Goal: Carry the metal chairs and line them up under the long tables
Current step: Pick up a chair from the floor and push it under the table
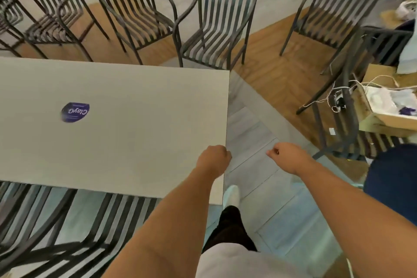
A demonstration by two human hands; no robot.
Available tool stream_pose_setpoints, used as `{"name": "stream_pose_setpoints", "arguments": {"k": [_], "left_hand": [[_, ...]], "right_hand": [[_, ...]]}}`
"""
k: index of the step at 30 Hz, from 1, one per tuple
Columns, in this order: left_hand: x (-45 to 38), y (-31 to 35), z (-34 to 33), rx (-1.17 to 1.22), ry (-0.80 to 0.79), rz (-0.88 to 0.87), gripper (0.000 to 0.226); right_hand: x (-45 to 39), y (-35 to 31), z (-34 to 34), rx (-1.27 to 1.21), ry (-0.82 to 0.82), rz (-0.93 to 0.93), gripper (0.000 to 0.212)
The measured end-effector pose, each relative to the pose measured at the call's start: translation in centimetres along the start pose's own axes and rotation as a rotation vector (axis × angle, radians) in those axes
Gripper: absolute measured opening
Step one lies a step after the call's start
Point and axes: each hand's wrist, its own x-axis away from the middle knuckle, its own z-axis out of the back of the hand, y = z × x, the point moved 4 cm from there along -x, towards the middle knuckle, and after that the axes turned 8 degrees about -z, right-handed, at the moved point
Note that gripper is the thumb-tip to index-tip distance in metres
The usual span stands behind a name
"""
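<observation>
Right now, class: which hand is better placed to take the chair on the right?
Right. The right hand hangs over open floor beside that chair; the left hand is at the table edge, farther away.

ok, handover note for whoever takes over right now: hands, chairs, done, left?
Left hand: fingers curled, at the end edge of the long table; whether it touches the edge I cannot tell. It carries no chair.
Right hand: loosely curled, holding nothing, over the floor.
Chairs: three stand loose along the table's far side, the nearest one off its far corner. Another chair stands apart to the right. Chairs on the near side sit partly under the table.
Done: near side looks lined up.
Left: far-side chairs not yet tucked in; the right chair needs carrying over.
</observation>
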Motion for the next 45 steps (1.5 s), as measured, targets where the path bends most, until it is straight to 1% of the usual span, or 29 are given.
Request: {"name": "stream_pose_setpoints", "arguments": {"k": [3,7,14,19,24,29,34,40,45], "left_hand": [[-6.2,1.9,2.2,0.008,-0.029,0.009,0.037],[-13.9,4.5,4.9,0.006,-0.039,-0.003,0.038],[-23.6,7.3,7.6,0.036,-0.021,0.029,0.04],[-31.4,9.3,9.2,0.054,0.019,0.11,0.038],[-40.5,13.3,12.2,0.041,0.048,0.178,0.039],[-49.2,18.8,15.7,0.118,0.094,0.175,0.039],[-57.6,21.9,20.2,0.092,0.065,0.18,0.037],[-70.7,22.7,27.0,0.047,0.085,0.131,0.036],[-83.0,22.3,34.0,0.048,0.094,0.102,0.037]], "right_hand": [[-5.8,-0.5,4.6,0.0,-0.011,0.004,0.037],[-13.0,-1.8,10.1,-0.053,0.02,0.03,0.036],[-22.5,-3.3,14.7,-0.009,-0.052,0.09,0.032],[-31.6,-4.2,19.2,0.017,-0.112,0.169,0.029],[-42.0,-4.0,27.3,-0.018,-0.075,0.234,0.035],[-51.1,-2.5,35.8,0.055,-0.066,0.202,0.033],[-58.7,-4.2,42.3,0.054,-0.055,0.216,0.036],[-68.6,-7.9,49.2,-0.01,-0.025,0.218,0.035],[-78.5,-12.4,56.5,0.072,0.02,0.197,0.036]]}}
